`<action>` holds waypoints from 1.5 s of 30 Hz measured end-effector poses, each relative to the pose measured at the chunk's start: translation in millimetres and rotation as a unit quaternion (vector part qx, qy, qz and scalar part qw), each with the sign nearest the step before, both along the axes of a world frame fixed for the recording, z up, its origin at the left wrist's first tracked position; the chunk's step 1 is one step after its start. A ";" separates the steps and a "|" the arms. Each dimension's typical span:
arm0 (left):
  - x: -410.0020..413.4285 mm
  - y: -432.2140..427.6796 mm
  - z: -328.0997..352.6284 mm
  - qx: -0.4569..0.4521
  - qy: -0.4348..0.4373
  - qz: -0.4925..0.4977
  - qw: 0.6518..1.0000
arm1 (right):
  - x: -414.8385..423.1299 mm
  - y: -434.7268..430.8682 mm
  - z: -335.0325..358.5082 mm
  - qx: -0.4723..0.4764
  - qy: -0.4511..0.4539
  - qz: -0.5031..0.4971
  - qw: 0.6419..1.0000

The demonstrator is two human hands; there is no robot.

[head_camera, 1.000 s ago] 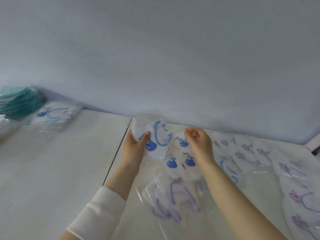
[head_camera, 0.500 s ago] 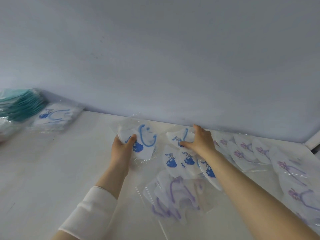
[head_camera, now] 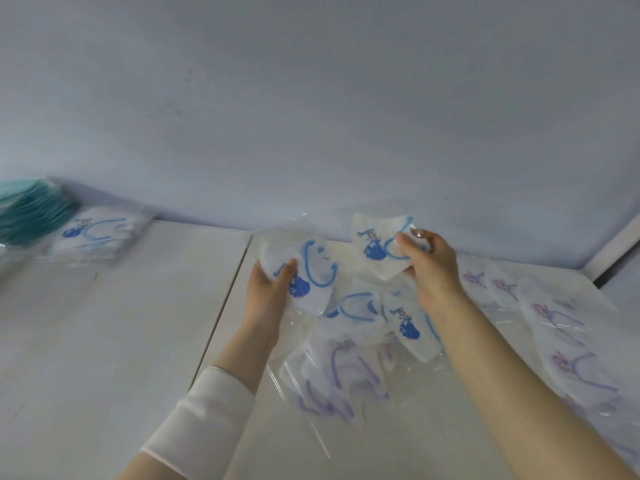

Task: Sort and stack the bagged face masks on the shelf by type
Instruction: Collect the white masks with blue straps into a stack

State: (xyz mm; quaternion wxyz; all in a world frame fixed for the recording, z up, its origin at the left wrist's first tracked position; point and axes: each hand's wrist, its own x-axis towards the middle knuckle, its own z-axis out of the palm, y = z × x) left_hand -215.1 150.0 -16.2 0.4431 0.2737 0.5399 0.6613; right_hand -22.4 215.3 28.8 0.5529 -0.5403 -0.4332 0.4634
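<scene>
A bagged blue-print mask point(head_camera: 313, 270) is gripped by the left hand point(head_camera: 268, 289), thumb on top, held up just left of the loose pile point(head_camera: 360, 311) on the white shelf point(head_camera: 104, 341). A second blue-print bag point(head_camera: 372, 237) is pinched by the right hand point(head_camera: 429, 268) and held above the pile's back edge. Purple-print bags point(head_camera: 561, 323) are spread right of the pile, with more at its front. Way left of the pile, a blue-print stack point(head_camera: 93, 233) is parked beside what looks like teal masks point(head_camera: 27, 213), pretty blurry tbh.

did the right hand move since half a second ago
Yes. The right hand has risen off the mask pile, now pinching a blue-print bagged mask whose top shows above the rear edge of the shelf.
</scene>
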 end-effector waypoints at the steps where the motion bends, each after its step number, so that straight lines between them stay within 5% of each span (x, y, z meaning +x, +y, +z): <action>1: 8.0 -1.6 2.2 0.009 -0.007 -0.021 1.000 | -7.5 -10.0 -5.6 -0.002 -0.022 0.008 1.000; 7: 19.6 -12.3 3.5 0.034 0.032 -0.061 0.997 | -36.0 -47.6 -38.2 0.070 -0.232 -0.001 0.970; 12: -26.8 -17.6 -7.9 -0.006 0.016 0.062 0.998 | -16.3 -42.6 -71.3 0.057 -0.581 0.029 0.811; 14: -36.9 -21.5 -9.9 -0.019 0.010 0.083 0.996 | -19.8 -43.7 -70.8 0.069 -0.541 0.027 0.838; 18: -42.5 -26.5 -13.0 -0.030 0.020 0.092 0.995 | -11.9 -41.6 -40.8 0.093 -0.254 -0.018 0.963; 22: -18.8 -31.7 -10.8 -0.015 0.003 0.012 1.000 | 5.1 -48.3 -5.2 0.082 -0.021 0.015 0.996; 28: 37.8 -36.3 6.2 0.030 0.025 -0.166 0.985 | 0.3 -69.2 -24.3 0.120 -0.179 0.066 0.974; 32: 39.4 -37.8 2.1 0.014 0.020 -0.089 0.996 | 44.5 -63.6 -27.5 0.077 -0.227 0.071 0.968; 35: 34.4 -41.1 1.3 0.001 0.000 -0.004 1.000 | 79.1 -64.7 -47.7 0.101 -0.471 0.101 0.871; 37: 33.6 -44.2 0.0 -0.001 -0.008 0.032 0.999 | 79.8 -71.7 -61.2 0.115 -0.544 0.150 0.817; 45: 30.4 -67.8 1.4 0.019 0.004 0.106 0.994 | 60.8 -48.7 -48.1 0.144 -0.539 0.260 0.788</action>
